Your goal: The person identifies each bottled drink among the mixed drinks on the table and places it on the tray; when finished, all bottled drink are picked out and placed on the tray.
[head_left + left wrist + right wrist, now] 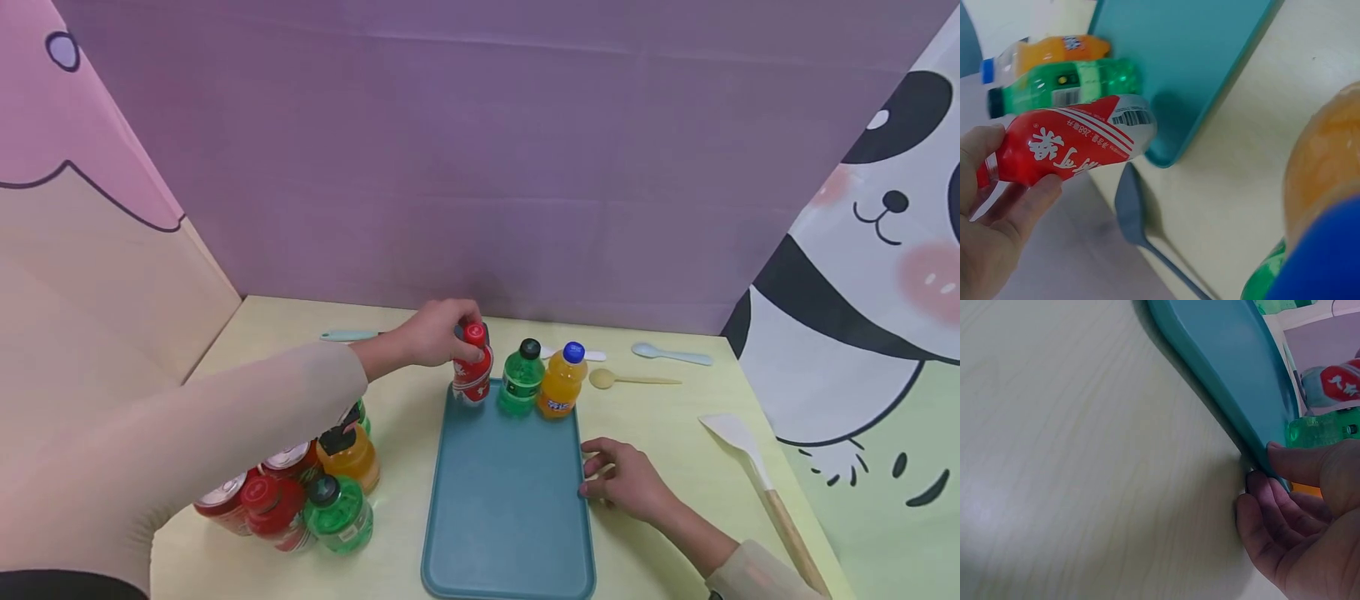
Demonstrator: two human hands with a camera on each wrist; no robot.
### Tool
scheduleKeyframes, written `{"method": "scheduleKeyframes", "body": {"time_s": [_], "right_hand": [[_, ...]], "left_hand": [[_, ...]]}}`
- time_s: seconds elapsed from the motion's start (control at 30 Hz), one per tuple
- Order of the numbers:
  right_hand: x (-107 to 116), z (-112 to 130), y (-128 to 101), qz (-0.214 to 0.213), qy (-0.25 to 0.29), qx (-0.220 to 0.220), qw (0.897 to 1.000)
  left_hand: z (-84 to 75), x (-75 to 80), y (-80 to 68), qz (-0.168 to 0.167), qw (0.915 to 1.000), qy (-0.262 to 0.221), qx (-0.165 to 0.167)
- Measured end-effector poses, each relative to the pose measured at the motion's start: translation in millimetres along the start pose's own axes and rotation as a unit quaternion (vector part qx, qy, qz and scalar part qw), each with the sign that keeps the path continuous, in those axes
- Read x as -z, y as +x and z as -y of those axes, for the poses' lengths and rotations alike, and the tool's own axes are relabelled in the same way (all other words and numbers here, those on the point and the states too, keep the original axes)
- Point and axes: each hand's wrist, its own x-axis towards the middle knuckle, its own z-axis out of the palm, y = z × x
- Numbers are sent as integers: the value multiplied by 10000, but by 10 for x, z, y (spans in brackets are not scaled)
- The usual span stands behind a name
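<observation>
My left hand (442, 333) grips a small red cola bottle (472, 379) around its cap and neck. The bottle's base is close over the far left corner of a blue-green tray (510, 500); in the left wrist view the bottle (1072, 139) looks tilted. Beside it, a green soda bottle (519, 388) with a black cap and an orange soda bottle (560, 387) with a blue cap stand upright along the tray's far end. At the tray's right edge, my right hand (626, 483) pinches the rim, thumb (1297, 464) on top and fingers curled at the side.
Left of the tray stand several drinks, among them a green bottle (339, 515), a red-capped bottle (273, 508), an orange bottle (351, 458) and cans (225, 500). Spoons (671, 355) and a white spatula with a wooden handle (787, 525) lie to the right. A grey-blue turner (1132, 206) lies behind my left hand.
</observation>
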Motion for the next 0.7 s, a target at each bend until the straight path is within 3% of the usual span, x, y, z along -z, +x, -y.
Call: {"method": "scheduleKeyframes", "body": {"time_s": [0.33,0.7], "right_hand": [[-24,14,-17,-47,-48,-1,10000],[-20,14,-29,-65,-32,57,10000]], "left_hand": [[127,-249,70,96,9998,-148,20],[135,-247,83,125,9992,-369,74]]}}
